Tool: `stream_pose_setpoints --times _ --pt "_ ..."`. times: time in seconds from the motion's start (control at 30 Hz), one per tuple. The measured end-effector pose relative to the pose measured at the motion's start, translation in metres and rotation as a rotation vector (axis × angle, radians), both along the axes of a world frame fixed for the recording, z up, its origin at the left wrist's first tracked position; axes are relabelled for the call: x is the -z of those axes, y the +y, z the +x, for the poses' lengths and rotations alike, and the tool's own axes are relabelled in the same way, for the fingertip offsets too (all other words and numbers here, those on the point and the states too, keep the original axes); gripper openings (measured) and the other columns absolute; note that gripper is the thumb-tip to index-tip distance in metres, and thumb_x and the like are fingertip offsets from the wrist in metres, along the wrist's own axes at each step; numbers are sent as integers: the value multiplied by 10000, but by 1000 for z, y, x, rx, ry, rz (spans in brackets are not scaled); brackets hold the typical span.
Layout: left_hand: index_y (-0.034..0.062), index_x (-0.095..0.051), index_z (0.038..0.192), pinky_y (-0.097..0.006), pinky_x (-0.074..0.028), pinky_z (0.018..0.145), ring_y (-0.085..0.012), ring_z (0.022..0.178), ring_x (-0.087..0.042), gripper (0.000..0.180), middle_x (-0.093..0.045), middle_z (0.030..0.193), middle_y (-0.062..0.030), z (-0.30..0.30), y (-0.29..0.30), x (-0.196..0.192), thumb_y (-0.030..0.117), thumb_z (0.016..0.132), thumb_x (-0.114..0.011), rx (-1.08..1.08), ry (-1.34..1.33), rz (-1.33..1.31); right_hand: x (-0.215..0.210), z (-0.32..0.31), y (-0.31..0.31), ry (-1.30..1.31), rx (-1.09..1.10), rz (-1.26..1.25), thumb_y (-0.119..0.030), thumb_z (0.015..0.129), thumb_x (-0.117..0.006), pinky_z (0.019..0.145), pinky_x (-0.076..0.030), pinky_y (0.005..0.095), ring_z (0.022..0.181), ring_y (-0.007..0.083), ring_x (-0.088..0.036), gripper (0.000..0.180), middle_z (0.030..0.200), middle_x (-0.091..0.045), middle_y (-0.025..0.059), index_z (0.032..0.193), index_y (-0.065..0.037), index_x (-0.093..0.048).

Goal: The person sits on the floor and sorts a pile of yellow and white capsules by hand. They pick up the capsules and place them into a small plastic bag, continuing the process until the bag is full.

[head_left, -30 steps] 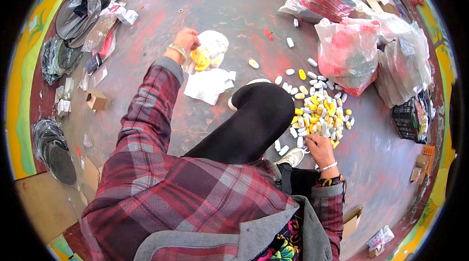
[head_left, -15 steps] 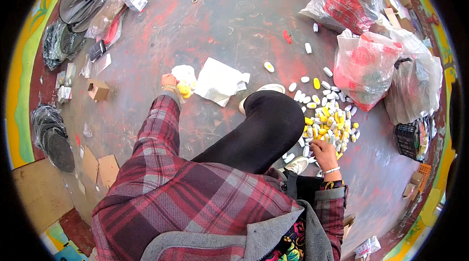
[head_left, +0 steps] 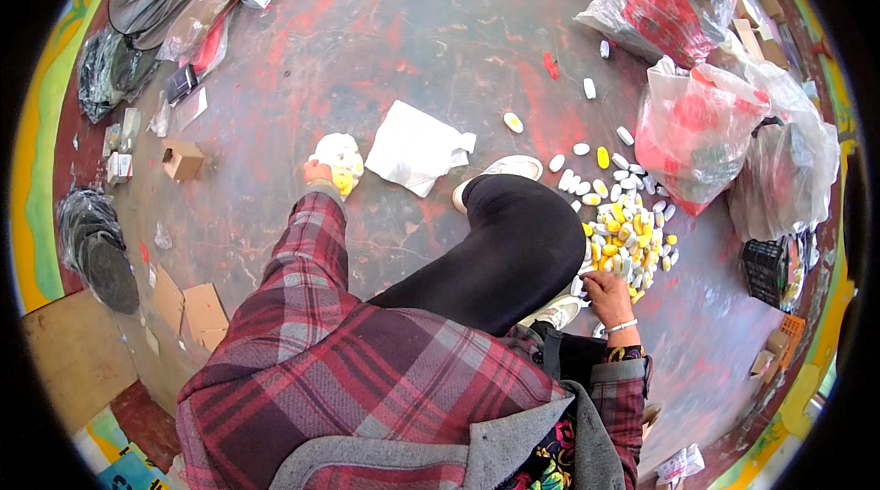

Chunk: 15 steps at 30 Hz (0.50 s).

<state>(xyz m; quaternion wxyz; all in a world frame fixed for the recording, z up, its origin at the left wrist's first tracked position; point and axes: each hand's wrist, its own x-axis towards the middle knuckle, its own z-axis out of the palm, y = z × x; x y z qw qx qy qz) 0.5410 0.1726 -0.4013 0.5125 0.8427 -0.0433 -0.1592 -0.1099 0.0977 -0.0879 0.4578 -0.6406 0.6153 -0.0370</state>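
On the floor to the left, my left hand (head_left: 317, 171) is closed at the edge of a small white plastic bag (head_left: 340, 147) that has yellow pieces showing at its lower side. Part of the fingers is hidden. My right hand (head_left: 608, 297) is low at the near edge of a pile of small white and yellow oval pieces (head_left: 629, 231). Its fingers are bent together; what they pinch, if anything, is too small to make out. A white sheet-like bag (head_left: 417, 149) lies flat just right of the small bag.
Large clear-and-red plastic bags (head_left: 701, 128) stand beyond the pile at the right, with a black crate (head_left: 766, 272) nearer. A small cardboard box (head_left: 182, 160) and stacked dark discs (head_left: 103, 256) are at the left. My bent knee (head_left: 513, 233) rises between my hands.
My left hand has shifted slightly down along the small bag, and the bag now looks more spread out. My right hand stays by the pile. The view has tilted a little.
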Motion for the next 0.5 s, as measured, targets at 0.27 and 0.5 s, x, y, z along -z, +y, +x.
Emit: stream_pose_setpoints --times 0.27,0.5 --pt "53 -554 961 -413 -416 807 -320 933 -518 371 -546 990 -165 -165 -77 -96 230 642 -622 551 -451 566 -22 -14 5 148 -53 -100 -171 749 -548 630 -460 346 702 291 -592 164 749 -610 145 814 -49 -635" --pt "92 -588 947 -397 -433 778 -246 999 -486 296 -527 1047 -82 -273 -110 -123 272 712 -589 1366 -637 949 -24 -9 5 159 -167 -207 -166 756 -547 655 -460 364 731 316 -576 141 771 -602 142 807 -58 -621"
